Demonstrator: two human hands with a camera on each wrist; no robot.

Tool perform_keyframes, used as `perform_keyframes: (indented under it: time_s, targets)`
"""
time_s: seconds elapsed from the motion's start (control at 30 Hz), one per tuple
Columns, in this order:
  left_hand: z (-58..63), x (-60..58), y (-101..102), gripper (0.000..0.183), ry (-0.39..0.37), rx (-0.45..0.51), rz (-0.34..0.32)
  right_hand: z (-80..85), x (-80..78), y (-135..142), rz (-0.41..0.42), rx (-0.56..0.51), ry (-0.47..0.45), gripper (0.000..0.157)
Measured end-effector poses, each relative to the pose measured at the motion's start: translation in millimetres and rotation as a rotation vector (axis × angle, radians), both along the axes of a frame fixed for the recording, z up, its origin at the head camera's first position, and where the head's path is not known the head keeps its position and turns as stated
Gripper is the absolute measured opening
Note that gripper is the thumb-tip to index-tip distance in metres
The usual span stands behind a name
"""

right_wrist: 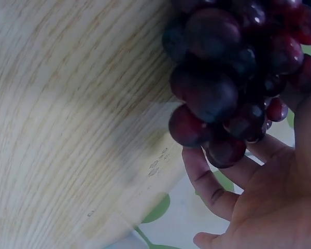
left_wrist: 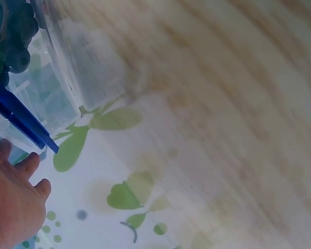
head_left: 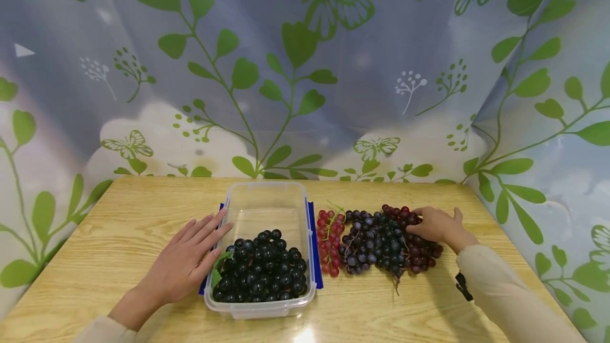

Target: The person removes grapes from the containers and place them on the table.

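Note:
My left hand (head_left: 183, 263) lies with straight fingers on the left edge of a clear plastic container (head_left: 267, 195). In the left wrist view, this hand (left_wrist: 15, 202) is beside the container's blue latch flap (left_wrist: 20, 114). Black grapes (head_left: 259, 269) and a green leaf fill the container's near part. Over to the right, my right hand (head_left: 436, 225) grips a bunch of dark red grapes (head_left: 424, 258) from above, at its far end. The right wrist view has the hand's (right_wrist: 269, 202) thumb and fingers around the grapes (right_wrist: 217, 93).
Between the container and the right hand lie a bright red bunch (head_left: 329, 247), a purple bunch (head_left: 359, 240) and a black bunch (head_left: 391, 237), packed side by side. Behind the wooden table (head_left: 143, 210) hangs a leaf-patterned curtain (head_left: 362, 83).

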State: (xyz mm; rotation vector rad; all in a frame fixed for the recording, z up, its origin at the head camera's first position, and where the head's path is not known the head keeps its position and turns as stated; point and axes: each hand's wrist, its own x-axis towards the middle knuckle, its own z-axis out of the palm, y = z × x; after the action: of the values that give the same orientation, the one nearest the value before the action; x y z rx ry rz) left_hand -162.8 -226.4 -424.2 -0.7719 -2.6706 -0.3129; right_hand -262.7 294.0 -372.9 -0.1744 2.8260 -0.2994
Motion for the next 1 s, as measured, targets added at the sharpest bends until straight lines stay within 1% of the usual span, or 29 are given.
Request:
perform_keyframes:
  time_s: [0.23,0.5,0.7,0.83,1.0]
  targets:
    - [0.7,0.7,1,0.051,-0.010,-0.008,-0.001,-0.4,1.6,8,0.015,-0.020,-0.002,0.067]
    - [0.2,0.6,0,0.049,-0.012,-0.008,-0.002,-0.5,3.3,14,0.044,-0.080,-0.005,0.072]
    - [-0.3,0.0,1,0.050,-0.010,-0.002,0.000,1.7,8.8,17,0.069,-0.142,0.003,0.068]
    - [-0.7,-0.3,1,0.050,-0.019,0.002,0.002,2.7,16.5,20,0.068,-0.149,0.058,0.065]
    - [-0.2,0.2,1,0.047,-0.019,0.002,0.007,3.5,23.6,22,0.109,-0.147,0.205,0.059]
